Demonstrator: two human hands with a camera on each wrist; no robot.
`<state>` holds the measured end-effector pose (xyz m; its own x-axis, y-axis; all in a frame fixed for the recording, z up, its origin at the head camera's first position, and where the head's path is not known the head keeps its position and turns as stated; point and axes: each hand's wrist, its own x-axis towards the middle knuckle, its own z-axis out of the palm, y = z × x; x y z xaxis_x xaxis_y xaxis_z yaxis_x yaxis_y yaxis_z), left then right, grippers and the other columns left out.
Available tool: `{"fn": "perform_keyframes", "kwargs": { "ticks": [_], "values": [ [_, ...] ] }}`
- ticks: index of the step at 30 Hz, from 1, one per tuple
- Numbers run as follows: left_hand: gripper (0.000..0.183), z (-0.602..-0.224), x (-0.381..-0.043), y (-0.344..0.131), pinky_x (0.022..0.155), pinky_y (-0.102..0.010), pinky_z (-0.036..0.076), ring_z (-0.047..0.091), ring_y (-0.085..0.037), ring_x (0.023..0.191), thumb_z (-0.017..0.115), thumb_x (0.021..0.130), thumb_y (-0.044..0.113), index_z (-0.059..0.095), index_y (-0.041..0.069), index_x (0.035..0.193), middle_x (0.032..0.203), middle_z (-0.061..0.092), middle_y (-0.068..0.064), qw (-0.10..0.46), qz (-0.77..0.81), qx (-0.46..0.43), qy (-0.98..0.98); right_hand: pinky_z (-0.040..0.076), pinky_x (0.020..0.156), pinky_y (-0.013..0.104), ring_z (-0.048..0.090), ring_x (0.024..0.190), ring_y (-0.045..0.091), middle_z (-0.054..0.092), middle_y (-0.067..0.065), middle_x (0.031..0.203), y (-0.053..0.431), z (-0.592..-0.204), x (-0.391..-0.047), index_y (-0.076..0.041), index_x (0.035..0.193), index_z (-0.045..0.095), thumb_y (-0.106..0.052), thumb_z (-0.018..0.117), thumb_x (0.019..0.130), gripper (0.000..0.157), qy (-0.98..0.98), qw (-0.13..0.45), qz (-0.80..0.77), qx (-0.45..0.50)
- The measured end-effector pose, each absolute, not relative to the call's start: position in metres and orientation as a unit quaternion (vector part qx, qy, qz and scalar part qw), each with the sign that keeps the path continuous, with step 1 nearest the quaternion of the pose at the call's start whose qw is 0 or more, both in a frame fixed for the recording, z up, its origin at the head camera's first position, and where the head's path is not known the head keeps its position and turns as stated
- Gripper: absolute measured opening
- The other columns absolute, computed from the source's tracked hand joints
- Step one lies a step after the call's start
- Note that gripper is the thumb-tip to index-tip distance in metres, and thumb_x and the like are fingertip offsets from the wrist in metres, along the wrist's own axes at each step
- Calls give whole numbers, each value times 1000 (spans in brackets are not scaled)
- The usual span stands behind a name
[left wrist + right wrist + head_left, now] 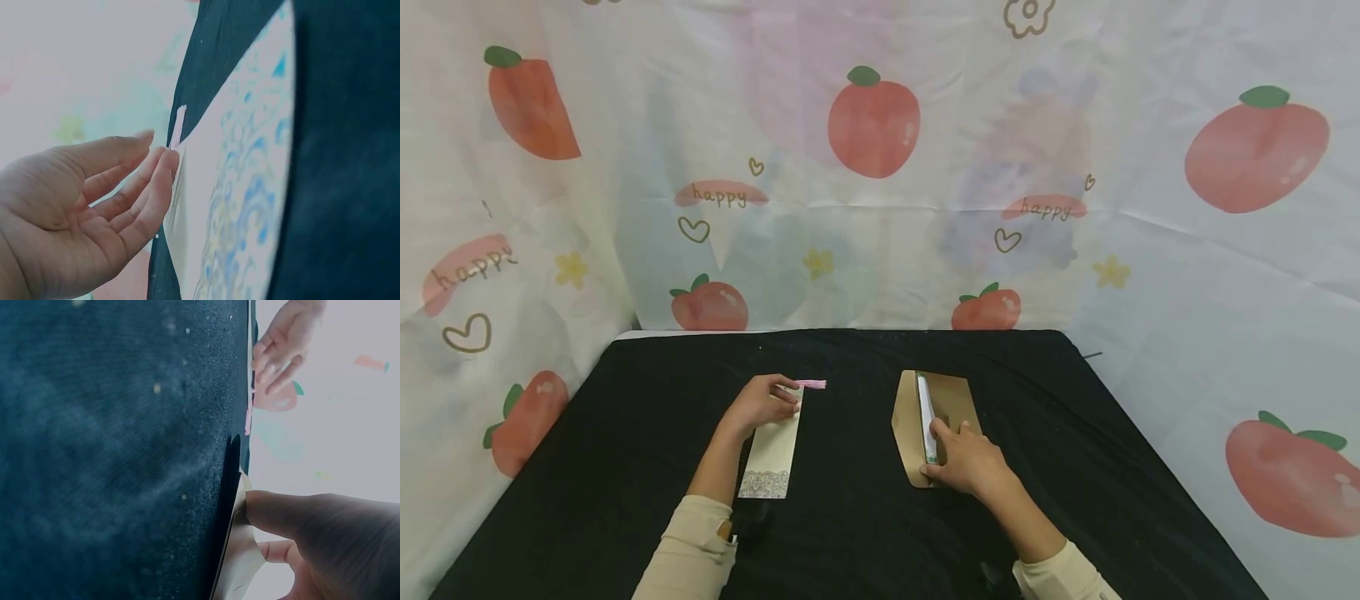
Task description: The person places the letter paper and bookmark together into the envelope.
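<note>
A cream bookmark [775, 446] with a patterned lower end lies on the left of the black cloth. At its top end a pink tassel [811, 384] points to the right. My left hand [765, 403] rests fingertips on the bookmark's upper part, thumb apart from the fingers in the left wrist view. To the right lies a brown envelope [953, 393], flap opened to the left, a white card or paper [926, 408] showing at its mouth. My right hand [968, 458] grips the envelope near its lower edge, thumb and fingers spread along the mouth; the palm hides part of it.
Black cloth [850, 533] covers the table. A white curtain [910, 250] printed with fruit and the word "happy" stands behind and at both sides. Bare cloth separates the bookmark from the envelope.
</note>
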<state>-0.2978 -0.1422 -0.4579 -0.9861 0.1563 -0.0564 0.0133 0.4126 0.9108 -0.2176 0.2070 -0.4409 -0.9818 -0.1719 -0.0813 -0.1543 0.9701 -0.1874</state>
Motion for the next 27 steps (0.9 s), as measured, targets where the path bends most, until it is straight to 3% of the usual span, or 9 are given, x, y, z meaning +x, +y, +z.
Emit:
{"fn": "perform_keyframes", "kwargs": {
  "ticks": [9, 20, 27],
  "values": [
    [36, -461, -301, -162, 64, -35, 55, 67, -20, 73, 74, 89, -6, 66, -9, 124, 94, 71, -13, 33, 517, 19, 855, 53, 73, 62, 64, 104, 52, 52, 38, 136, 207, -440, -216, -16, 133, 56, -44, 83, 87, 61, 991, 48, -89, -82],
    [38, -460, -298, -178, 83, -50, 57, 68, -30, 85, 77, 88, -1, 66, -8, 124, 102, 69, -19, 24, 486, -36, 873, 53, 73, 62, 64, 103, 50, 54, 37, 134, 205, -438, -217, -16, 132, 56, -45, 83, 86, 61, 992, 48, -87, -83],
    [39, -448, -292, -174, 82, -49, 55, 62, -34, 90, 84, 83, 3, 66, -6, 116, 103, 60, -19, 76, 438, -20, 895, 53, 73, 64, 64, 105, 51, 53, 38, 135, 206, -439, -216, -16, 132, 56, -44, 84, 86, 61, 991, 49, -89, -83]
  ]
}}
